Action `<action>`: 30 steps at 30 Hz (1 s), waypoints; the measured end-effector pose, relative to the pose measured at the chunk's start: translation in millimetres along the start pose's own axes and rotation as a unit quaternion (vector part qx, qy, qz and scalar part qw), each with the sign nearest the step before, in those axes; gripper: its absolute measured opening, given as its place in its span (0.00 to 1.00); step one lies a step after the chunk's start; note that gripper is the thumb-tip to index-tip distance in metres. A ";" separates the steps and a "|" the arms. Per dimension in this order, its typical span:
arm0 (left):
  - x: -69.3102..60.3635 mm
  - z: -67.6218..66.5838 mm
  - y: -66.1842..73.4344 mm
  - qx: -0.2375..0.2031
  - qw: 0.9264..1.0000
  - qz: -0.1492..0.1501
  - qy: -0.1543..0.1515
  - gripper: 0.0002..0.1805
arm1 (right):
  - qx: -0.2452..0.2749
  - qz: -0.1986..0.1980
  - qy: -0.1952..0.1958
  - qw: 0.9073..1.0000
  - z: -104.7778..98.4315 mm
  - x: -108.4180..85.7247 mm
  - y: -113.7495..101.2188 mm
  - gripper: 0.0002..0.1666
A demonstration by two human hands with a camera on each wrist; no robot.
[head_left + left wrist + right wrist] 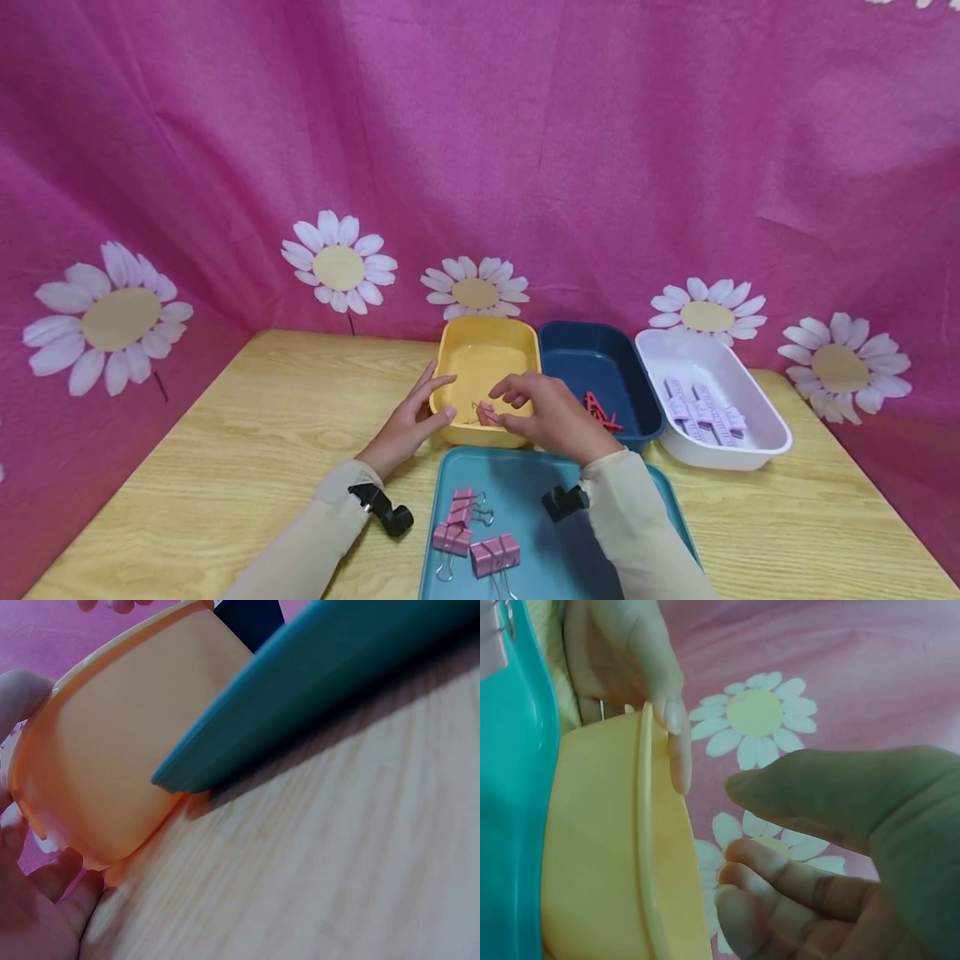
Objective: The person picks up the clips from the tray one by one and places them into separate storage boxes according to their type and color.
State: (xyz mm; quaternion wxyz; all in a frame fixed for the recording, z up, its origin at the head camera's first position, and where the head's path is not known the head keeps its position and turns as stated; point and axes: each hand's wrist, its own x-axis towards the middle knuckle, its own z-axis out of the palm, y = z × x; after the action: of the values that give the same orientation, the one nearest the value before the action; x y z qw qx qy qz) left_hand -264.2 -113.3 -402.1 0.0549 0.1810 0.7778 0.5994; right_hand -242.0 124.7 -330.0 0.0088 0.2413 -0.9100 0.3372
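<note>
My left hand grips the left rim of a yellow bin. In the left wrist view its thumb lies at the rim and the other fingers are low against the outer wall. My right hand hovers over the bin's near right part, thumb and fingers apart with nothing between them in the right wrist view. Just below its fingertips, a pink binder clip with wire handles lies inside the bin. Several more pink binder clips lie on a teal tray in front.
A dark blue bin with red clips adjoins the yellow bin on its right. Farther right stands a white bin holding lilac strip-like pieces. Behind the wooden table hangs a pink flowered cloth.
</note>
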 end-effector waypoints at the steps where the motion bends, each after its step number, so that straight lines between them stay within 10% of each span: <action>1: -0.2 0.0 -0.2 0.000 1.000 0.001 0.000 0.30 | -0.003 -0.005 -0.002 1.000 0.1 -0.3 -1.2 0.16; 30: 0.5 -0.7 -4.1 -0.002 1.000 0.007 -0.002 0.30 | -0.004 -0.071 -0.071 0.995 11.4 -4.0 -18.3 0.16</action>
State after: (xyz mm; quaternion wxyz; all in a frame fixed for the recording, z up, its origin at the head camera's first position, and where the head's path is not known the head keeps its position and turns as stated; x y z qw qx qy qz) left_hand -265.8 -114.6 -405.7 0.0527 0.1877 0.7753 0.6008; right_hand -228.7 107.4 -328.3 -0.0311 0.3287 -0.8900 0.3144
